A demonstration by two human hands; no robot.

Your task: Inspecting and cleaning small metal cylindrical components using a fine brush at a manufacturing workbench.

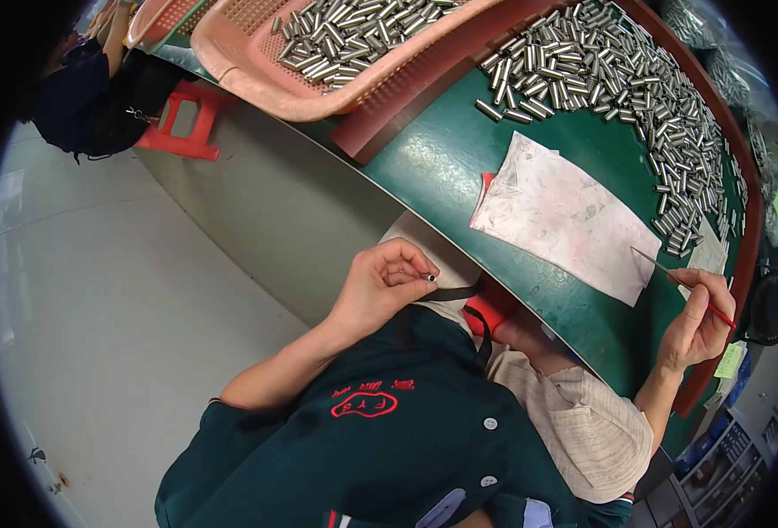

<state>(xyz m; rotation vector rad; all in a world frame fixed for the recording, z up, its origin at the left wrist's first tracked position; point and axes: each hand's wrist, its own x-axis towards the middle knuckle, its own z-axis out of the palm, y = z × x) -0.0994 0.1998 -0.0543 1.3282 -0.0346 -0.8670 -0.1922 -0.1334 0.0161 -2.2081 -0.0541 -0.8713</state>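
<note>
My left hand [387, 280] is closed in a pinch above my lap, in front of the table edge. Between its thumb and fingers sits a small metal tube [430, 278], its open end showing. Over the right part of the table, my right hand [698, 317] grips a thin pointed tool with a red handle [721, 315]. Its slim metal tip reaches over the corner of a stained white cloth [569, 216] lying on the green table. Many loose shiny metal tubes [670, 145] are heaped behind the cloth and along the table's right side.
A pink plastic basket [257, 84] full of metal tubes stands at the far left of the green table [424, 163]. Reddish-brown edging [752, 220] borders the table at right. A red stool [182, 123] and another person [81, 97] are at the upper left.
</note>
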